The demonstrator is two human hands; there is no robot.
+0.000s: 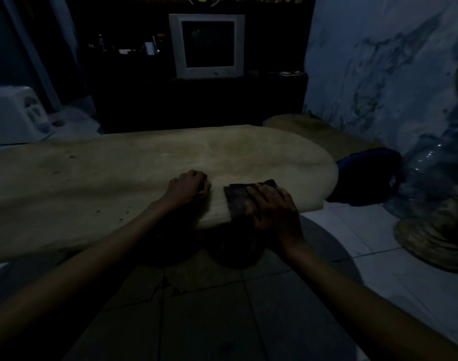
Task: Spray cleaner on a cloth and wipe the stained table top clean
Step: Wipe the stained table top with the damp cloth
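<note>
A pale, oval table top point(134, 162) with faint dark spots fills the middle of the dim head view. A dark folded cloth point(237, 198) lies at the table's near right edge. My right hand point(273, 208) presses flat on the cloth, fingers spread over it. My left hand point(189, 187) rests on the table just left of the cloth, fingers curled in a loose fist, with nothing seen in it. No spray bottle shows anywhere in view.
An old monitor point(207, 45) stands on a dark shelf unit behind the table. A white appliance point(17, 113) sits far left. A dark blue bag point(368, 175) and a large clear water jug point(431, 175) stand on the tiled floor point(353, 243) at the right, by the wall.
</note>
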